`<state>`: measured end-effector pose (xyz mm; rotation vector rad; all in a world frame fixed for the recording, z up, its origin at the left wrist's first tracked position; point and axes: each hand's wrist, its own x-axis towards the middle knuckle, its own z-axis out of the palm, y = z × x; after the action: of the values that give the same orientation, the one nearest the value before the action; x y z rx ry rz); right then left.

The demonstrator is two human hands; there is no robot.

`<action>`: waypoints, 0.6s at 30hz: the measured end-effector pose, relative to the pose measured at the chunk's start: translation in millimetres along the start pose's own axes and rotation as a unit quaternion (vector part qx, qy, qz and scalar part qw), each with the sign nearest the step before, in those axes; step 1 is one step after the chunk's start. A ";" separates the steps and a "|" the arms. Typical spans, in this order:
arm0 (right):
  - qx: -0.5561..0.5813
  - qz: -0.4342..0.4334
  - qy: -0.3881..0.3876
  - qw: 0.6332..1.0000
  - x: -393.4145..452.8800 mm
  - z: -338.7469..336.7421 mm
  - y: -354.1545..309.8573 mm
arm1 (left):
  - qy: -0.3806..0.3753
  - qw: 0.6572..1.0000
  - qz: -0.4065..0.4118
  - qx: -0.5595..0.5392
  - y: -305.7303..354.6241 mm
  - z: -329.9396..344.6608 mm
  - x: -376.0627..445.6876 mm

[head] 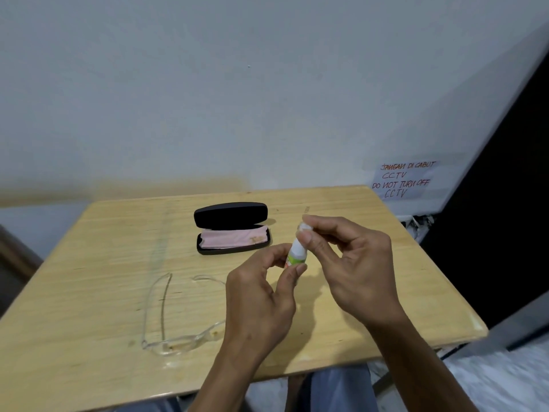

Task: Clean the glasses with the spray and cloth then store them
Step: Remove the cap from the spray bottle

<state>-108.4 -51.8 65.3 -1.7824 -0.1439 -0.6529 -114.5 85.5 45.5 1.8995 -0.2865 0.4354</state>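
1. The left hand (pixel 261 295) gripped the lower body of a small white spray bottle with a green label (pixel 294 252), held upright above the pale wooden table (pixel 89 263).
2. The right hand (pixel 353 263) pinched the bottle's cap between thumb and forefinger.
3. Clear-framed glasses (pixel 178 316) lay unfolded left of the hands.
4. A pink cloth (pixel 233 237) lay inside the open black hard case (pixel 231 215), beyond the hands.
5. A handwritten paper notice (pixel 402 181) hung on the wall.

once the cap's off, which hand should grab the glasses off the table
Left, probably. The clear glasses lie on the table's left part, beside the left hand. That hand would first pass the spray bottle to the right hand, which pinches its cap.
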 end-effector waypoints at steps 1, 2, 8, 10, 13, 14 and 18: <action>0.004 -0.002 -0.003 1.000 1.7 -1.0 0.1 | 0.001 1.000 0.001 0.002 0.8 -0.3 1.0; 0.010 -0.005 -0.006 1.000 3.4 -1.9 0.1 | 0.001 1.000 0.002 0.001 1.8 -0.8 2.0; 0.075 0.006 -0.033 0.997 11.5 -6.1 -0.9 | -0.017 1.000 0.003 -0.007 4.9 -3.4 7.6; 0.081 -0.001 -0.034 0.996 14.2 -7.5 -2.1 | -0.021 1.000 0.011 -0.002 5.3 -4.0 10.0; 0.094 0.005 -0.035 0.995 17.6 -8.5 -1.7 | -0.021 1.000 0.023 0.006 4.6 -3.8 12.5; 0.088 0.006 -0.029 0.996 17.5 -7.3 -1.1 | -0.019 1.000 0.021 0.003 3.7 -3.2 13.0; 0.007 -0.052 0.018 0.998 11.7 2.1 1.1 | -0.007 0.999 0.028 0.015 4.4 -2.8 12.4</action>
<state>-97.4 -52.9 69.8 -1.7578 -0.2170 -0.7572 -105.5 86.7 55.5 1.9279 -0.3434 0.4665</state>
